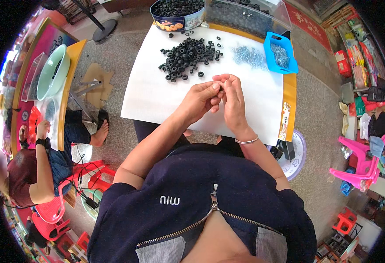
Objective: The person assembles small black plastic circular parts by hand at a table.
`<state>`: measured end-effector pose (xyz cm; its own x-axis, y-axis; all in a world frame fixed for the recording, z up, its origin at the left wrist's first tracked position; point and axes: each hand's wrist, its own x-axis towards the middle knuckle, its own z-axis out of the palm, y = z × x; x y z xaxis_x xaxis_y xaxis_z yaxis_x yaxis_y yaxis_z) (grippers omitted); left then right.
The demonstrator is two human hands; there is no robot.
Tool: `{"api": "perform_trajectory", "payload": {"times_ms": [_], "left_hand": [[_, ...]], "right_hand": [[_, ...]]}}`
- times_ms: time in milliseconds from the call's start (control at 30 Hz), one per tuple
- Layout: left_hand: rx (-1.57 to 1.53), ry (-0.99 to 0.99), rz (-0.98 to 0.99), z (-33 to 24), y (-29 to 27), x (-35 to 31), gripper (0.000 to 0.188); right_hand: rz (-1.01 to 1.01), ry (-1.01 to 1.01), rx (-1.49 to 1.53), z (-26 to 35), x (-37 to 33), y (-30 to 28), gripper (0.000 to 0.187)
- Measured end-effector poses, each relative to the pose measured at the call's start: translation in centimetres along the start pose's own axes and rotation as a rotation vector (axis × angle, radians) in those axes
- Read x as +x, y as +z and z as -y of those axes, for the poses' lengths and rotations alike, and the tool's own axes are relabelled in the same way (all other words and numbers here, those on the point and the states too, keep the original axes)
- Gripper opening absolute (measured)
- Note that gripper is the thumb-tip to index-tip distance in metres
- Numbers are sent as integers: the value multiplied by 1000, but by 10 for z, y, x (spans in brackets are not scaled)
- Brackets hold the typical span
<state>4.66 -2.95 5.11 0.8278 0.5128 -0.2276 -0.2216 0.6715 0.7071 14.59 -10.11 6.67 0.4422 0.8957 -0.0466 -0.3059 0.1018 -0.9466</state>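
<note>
Both my hands meet above the white sheet (153, 98) on the table. My left hand (201, 101) is closed, thumb and forefinger pinching a small black part (221, 88) mostly hidden by the fingers. From the other side, my right hand (233, 104) has its fingertips closed at the same part; whether it holds a second small piece cannot be made out. Just beyond lies a heap of small black plastic parts (186, 59), with a single black ring (200, 74) near my left hand. Small silvery pieces, seemingly screws (248, 57), lie scattered to the right.
A blue basket (269, 65) of silvery pieces stands at the table's right side. Along the far edge are a round tin (192, 21) and a clear bin (284, 22), both with black parts. Leftward, another person (26, 171) sits at a table with a green basin (47, 81).
</note>
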Motion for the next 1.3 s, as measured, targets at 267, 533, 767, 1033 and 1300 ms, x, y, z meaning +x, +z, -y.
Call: {"api": "perform_trajectory", "payload": {"times_ms": [267, 533, 767, 1033, 1300], "left_hand": [[175, -38, -95, 24, 25, -13, 25], [152, -62, -145, 37, 20, -12, 33], [-183, -6, 26, 11, -6, -5, 35], [-325, 55, 27, 11, -15, -6, 44], [-382, 25, 164, 20, -24, -6, 40]], "right_hand": [[-62, -109, -305, -9, -1, -6, 41], [-117, -122, -298, -22, -5, -10, 39], [134, 11, -165, -1, -1, -23, 31], [89, -258, -320, -8, 3, -26, 24], [130, -503, -659, 5, -1, -23, 28]]}}
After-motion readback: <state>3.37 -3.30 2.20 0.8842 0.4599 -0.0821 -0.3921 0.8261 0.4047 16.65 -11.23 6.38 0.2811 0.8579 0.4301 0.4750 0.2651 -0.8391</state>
